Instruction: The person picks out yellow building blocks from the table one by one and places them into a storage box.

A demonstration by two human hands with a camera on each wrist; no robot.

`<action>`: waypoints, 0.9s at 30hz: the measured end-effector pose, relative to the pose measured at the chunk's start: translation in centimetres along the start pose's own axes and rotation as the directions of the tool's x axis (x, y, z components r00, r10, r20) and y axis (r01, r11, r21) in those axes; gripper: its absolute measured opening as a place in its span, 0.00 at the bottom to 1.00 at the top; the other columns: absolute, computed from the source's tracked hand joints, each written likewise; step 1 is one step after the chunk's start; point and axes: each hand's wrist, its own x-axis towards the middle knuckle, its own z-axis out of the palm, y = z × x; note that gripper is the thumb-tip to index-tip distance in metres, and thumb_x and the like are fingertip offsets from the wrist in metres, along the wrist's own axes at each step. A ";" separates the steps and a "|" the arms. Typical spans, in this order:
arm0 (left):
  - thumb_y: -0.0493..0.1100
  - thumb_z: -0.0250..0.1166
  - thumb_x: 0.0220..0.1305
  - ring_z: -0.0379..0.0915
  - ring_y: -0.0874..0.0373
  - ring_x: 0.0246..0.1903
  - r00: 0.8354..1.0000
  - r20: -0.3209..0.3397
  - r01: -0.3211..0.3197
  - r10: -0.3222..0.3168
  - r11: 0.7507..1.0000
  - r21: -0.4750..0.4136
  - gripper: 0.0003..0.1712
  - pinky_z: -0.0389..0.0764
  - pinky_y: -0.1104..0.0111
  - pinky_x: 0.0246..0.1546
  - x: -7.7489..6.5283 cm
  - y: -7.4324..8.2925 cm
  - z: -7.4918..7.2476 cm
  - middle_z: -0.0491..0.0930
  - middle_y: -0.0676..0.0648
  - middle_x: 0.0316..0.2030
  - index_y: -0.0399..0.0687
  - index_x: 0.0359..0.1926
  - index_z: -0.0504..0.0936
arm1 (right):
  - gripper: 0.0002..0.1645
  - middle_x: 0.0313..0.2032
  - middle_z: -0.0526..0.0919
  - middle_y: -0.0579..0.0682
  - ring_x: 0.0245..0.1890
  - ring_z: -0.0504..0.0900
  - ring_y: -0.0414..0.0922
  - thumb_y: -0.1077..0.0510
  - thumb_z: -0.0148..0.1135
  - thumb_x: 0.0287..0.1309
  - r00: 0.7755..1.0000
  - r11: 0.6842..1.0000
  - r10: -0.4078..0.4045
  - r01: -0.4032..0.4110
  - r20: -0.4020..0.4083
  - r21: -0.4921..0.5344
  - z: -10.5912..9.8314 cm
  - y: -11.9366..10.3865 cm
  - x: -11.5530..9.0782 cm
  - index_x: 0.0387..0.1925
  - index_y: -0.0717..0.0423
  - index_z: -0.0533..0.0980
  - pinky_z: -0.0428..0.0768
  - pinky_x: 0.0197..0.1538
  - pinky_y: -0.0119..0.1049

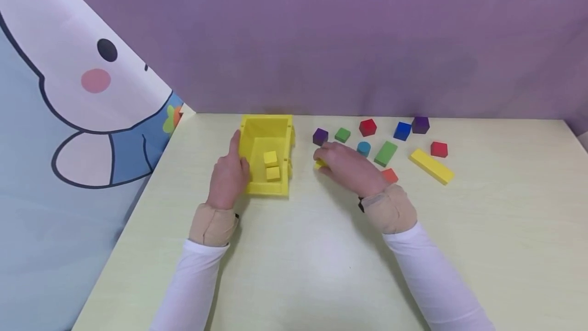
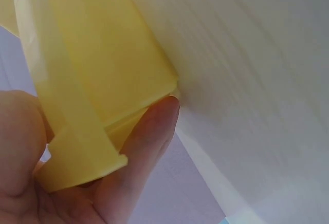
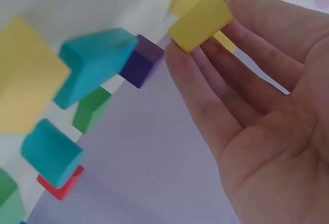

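Yellow block [image 1: 320, 164] is just to the right of the bin [image 1: 268, 191], apart from it, pinched between the thumb and fingertips of the right hand [image 1: 351, 170]; whether it touches the table [image 1: 312, 269] cannot be told. The left hand [image 1: 227, 180] holds the bin's left wall, thumb on one side and fingers on the other, with the index finger stretched along that wall.

Inside the bin, toward its near right part, lie two yellow cubes [image 1: 271, 166]. Right of the bin, beyond the right hand, sit a purple cube [image 1: 320, 137], then a small green block [image 1: 342, 135] and a red cube [image 1: 368, 127]. Farther right of the bin are a blue cube [image 1: 402, 131] and, just beside it, a darker purple cube [image 1: 420, 125]. Also to the bin's right stand a teal cylinder [image 1: 363, 148] and a green bar [image 1: 386, 153], with an orange block [image 1: 390, 175] partly hidden by the right arm. Well apart from the bin, farther right, lie a yellow bar [image 1: 432, 166] and a red block [image 1: 439, 149].
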 end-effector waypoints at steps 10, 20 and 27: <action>0.38 0.46 0.62 0.59 0.53 0.10 1.000 -0.015 -0.011 0.011 1.000 0.000 0.36 0.60 0.62 0.11 -0.1 0.0 0.1 0.64 0.45 0.11 0.48 0.70 0.48 | 0.19 0.43 0.77 0.50 0.44 0.76 0.45 0.59 0.65 0.49 1.000 1.000 0.004 -0.004 -0.009 0.004 -1.1 -0.5 1.1 0.46 0.54 0.77 0.74 0.48 0.37; 0.38 0.46 0.62 0.60 0.53 0.10 1.000 -0.018 -0.013 0.014 1.000 0.014 0.36 0.61 0.62 0.11 0.1 -0.2 0.3 0.65 0.46 0.12 0.50 0.70 0.48 | 0.18 0.41 0.78 0.49 0.41 0.76 0.44 0.59 0.63 0.50 0.998 0.997 -0.012 0.016 -0.054 0.075 -1.5 -0.6 2.0 0.46 0.56 0.77 0.74 0.46 0.33; 0.38 0.46 0.62 0.60 0.53 0.11 1.000 -0.016 -0.004 0.004 1.000 0.012 0.36 0.61 0.62 0.12 0.0 -0.2 0.4 0.65 0.46 0.12 0.51 0.71 0.47 | 0.17 0.43 0.77 0.49 0.43 0.75 0.44 0.58 0.61 0.53 0.996 0.997 -0.028 0.035 -0.088 0.072 -1.6 -1.3 2.9 0.46 0.55 0.77 0.73 0.48 0.33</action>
